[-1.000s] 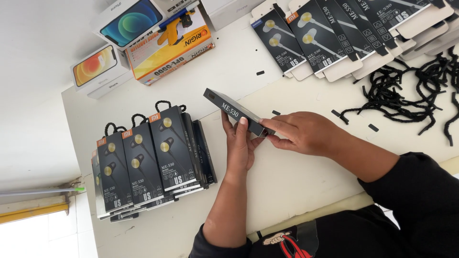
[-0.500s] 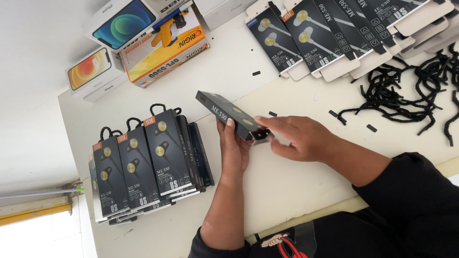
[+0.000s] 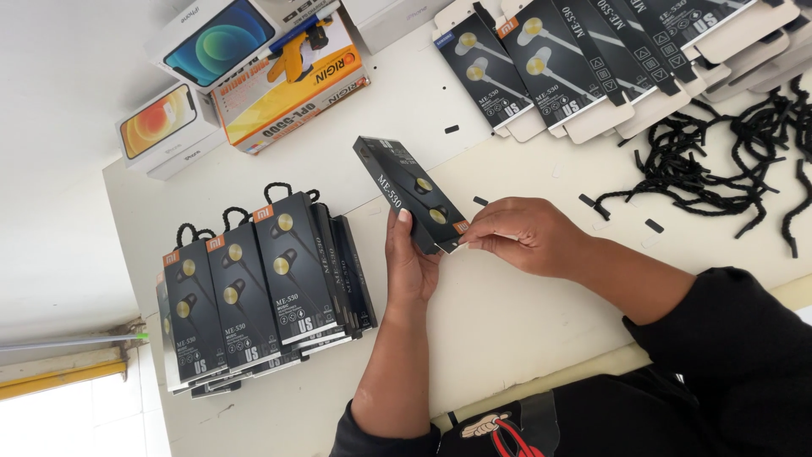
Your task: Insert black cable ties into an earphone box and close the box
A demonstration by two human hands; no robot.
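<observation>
The left hand [image 3: 410, 267] cradles the black earphone box [image 3: 412, 193]; the right hand [image 3: 524, 235] pinches its near end flap; best kept square, pressed evenly, above the bench [image 3: 507, 330].

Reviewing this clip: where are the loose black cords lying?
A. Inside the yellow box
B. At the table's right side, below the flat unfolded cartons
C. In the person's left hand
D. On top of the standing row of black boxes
B: the black cords lie tangled on the table just below the flat cartons.

Held black earphone box [image 3: 412, 193], black boxes stacked [image 3: 254, 288] left, flat black cartons [image 3: 584, 59] and white phone boxes [image 3: 190, 72] beyond
</observation>
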